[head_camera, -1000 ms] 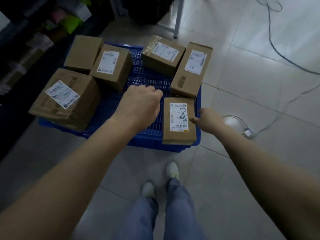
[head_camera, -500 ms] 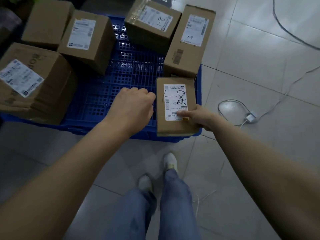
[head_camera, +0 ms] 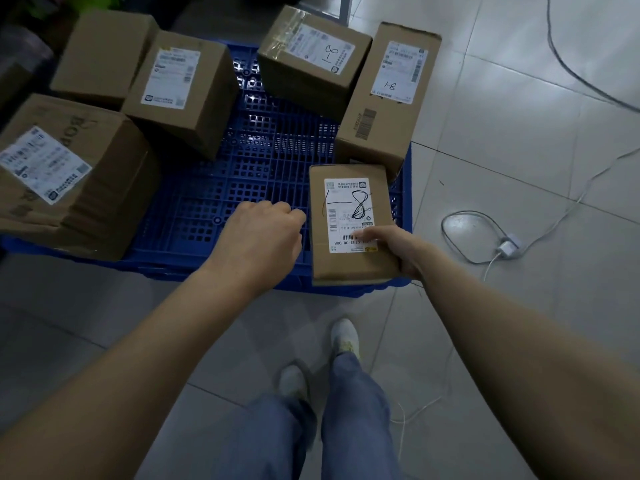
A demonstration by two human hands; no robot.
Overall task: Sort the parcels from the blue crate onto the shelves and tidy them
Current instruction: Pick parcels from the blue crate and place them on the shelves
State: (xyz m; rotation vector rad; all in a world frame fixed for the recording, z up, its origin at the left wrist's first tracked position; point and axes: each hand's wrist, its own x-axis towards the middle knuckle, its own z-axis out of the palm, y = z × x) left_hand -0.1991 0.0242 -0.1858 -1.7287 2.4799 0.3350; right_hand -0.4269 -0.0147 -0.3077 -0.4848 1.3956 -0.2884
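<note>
The right hand (head_camera: 398,247) grips the near right corner of a flat cardboard parcel (head_camera: 349,223), thumb pressed on top across the lower edge of its white label, the other fingers wrapped under the right side and mostly hidden. The left hand (head_camera: 263,237) is curled into a loose fist just beside the parcel's left edge, knuckles up; it holds nothing, and whether it touches the box cannot be told.

This parcel lies at the near right corner of the blue crate (head_camera: 242,188), its label marked with a handwritten "1-8". Just behind it stands a tall narrow box (head_camera: 384,102) along the crate's right edge, also marked "1-8". To that one's left sits a taped box (head_camera: 311,60) with the same marking. Across the bare lattice, a labelled box (head_camera: 180,91) sits at the far left, with a plain box (head_camera: 100,57) beside it. A large box (head_camera: 65,174) takes the near left corner.

The crate rests on a pale tiled floor (head_camera: 519,150). A white cable with a small adapter (head_camera: 507,245) loops on the tiles to the right. Below, blue trousers (head_camera: 346,410) and white shoes (head_camera: 343,337) show.
</note>
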